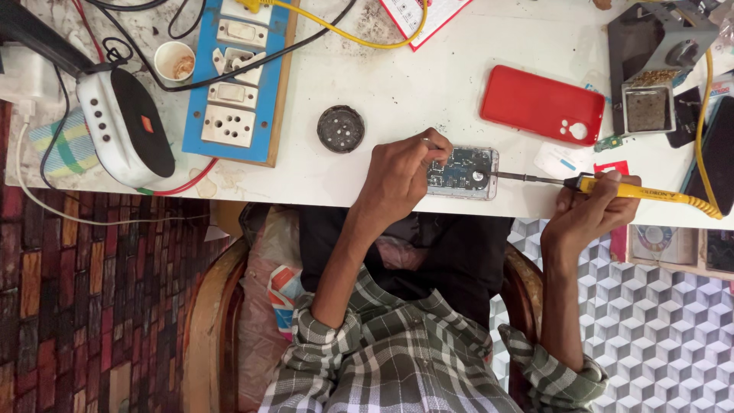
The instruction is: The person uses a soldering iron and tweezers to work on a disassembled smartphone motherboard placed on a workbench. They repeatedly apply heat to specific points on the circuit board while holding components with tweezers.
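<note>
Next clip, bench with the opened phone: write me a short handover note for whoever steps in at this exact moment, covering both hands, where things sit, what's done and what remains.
Left hand: fingers pinched on the edge of the opened phone with its exposed blue circuit board, steadying it at the near edge of the white worktable.
Right hand: closed grip on the yellow-handled soldering iron, tip reaching onto the board.
Nearby: red phone cover, round black tin, blue switchboard panel.
Done: the phone's back is off.
Left: iron work on the board, closing up.

two hands (397, 172), one soldering iron (612, 186), one opened phone (465, 173), one red case (541, 104)
</note>
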